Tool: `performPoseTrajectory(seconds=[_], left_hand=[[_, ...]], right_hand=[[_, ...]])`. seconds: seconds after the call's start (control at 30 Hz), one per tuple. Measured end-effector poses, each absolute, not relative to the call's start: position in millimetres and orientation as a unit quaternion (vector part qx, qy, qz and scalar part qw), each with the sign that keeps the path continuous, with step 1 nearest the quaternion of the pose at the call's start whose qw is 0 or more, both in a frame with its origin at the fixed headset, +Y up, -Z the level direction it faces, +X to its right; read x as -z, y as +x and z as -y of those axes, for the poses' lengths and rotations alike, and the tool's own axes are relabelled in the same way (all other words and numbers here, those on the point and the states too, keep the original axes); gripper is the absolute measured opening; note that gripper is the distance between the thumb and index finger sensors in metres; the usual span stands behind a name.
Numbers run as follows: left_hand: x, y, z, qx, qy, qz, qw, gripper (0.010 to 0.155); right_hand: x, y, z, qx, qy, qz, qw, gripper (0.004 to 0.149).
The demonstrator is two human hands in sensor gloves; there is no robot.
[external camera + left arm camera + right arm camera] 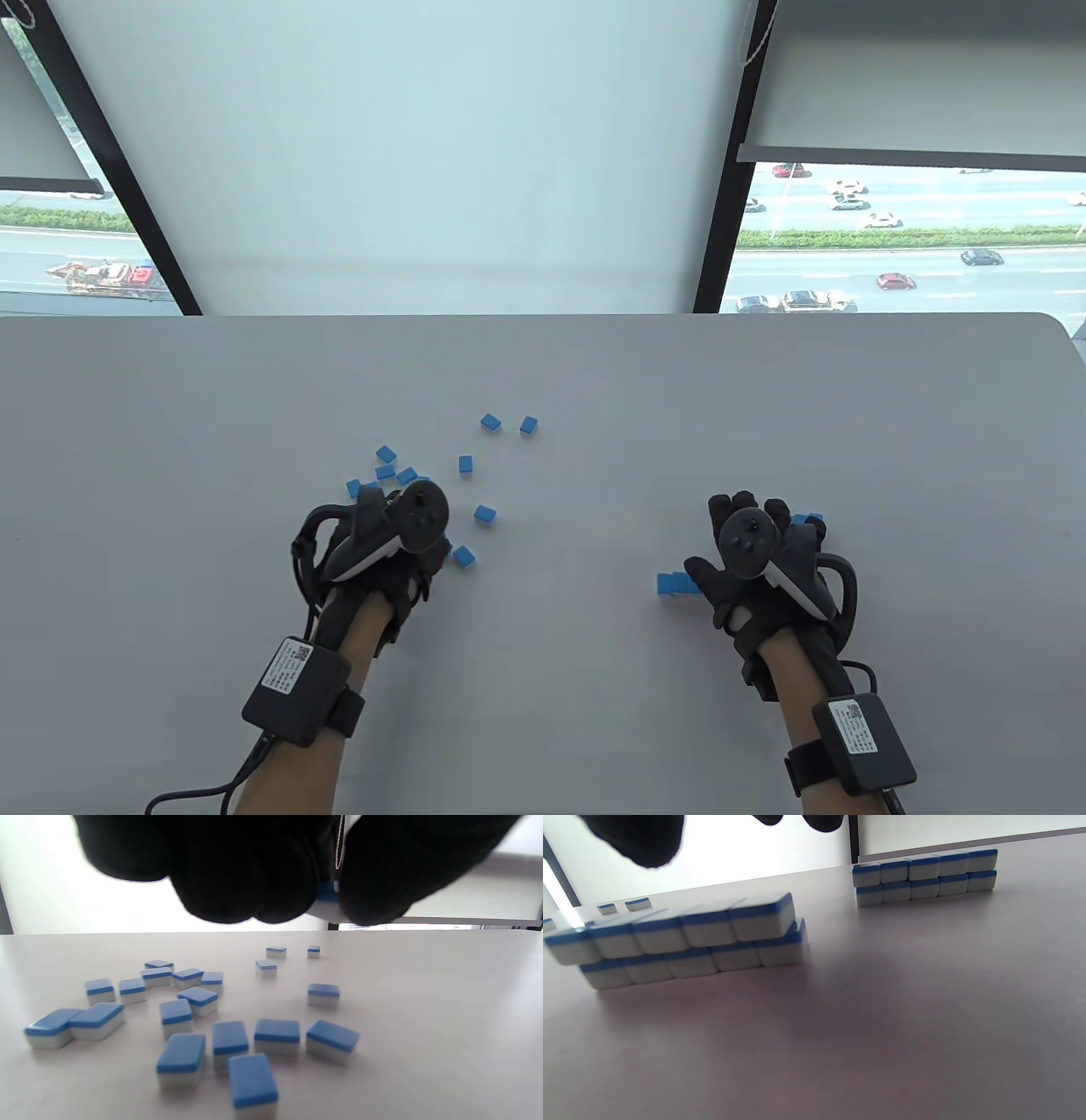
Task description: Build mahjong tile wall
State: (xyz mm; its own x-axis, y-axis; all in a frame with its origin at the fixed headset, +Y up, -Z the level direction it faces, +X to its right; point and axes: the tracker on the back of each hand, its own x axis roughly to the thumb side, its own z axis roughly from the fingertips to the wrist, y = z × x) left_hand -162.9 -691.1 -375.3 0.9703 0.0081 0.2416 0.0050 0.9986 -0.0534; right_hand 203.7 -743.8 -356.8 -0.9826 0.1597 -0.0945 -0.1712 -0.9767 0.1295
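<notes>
Your counter (254, 407) is a broad, smooth, pale grey slab with a rounded far corner, set against a window with blinds (399, 153). On it near your right hand (755, 564) stand two short walls, each two tiles high and five long: the nearer wall (683, 938) has its top row pushed slightly off the bottom row, the farther wall (925, 876) sits square. In the table view your glove hides most of both. Your right fingers (640, 836) hang spread above the nearer wall, holding nothing. The loose tiles (229, 1039) lie scattered face down under and beyond your left hand (382, 543), small glossy blocks with blue backs and white bodies, several touching. Your left fingers (237, 870) pinch one lifted tile (326, 899) above that scatter.
</notes>
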Motion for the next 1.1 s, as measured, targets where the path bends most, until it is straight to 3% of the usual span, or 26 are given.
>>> performPoseTrajectory(seconds=[0.1,0.23,0.4,0.9,1.1], left_hand=[[371,-131,697,0.002,-0.030,0.158,0.987,0.062],[371,-99,727,0.001,-0.095,0.194,0.977,0.062],[365,-81,753,0.056,-0.081,0.226,0.969,0.060],[360,-84,753,0.052,-0.068,0.236,0.968,0.064],[360,-108,717,0.006,-0.002,0.214,0.977,0.066]], right_hand=[[357,204,743,-0.994,-0.042,-0.064,0.080,0.082],[357,202,743,-0.994,-0.040,-0.065,0.077,0.082],[357,202,744,-0.994,-0.041,-0.067,0.072,0.082],[357,202,744,-0.995,-0.047,-0.067,0.063,0.081],[357,202,743,-0.995,-0.046,-0.063,0.060,0.081]])
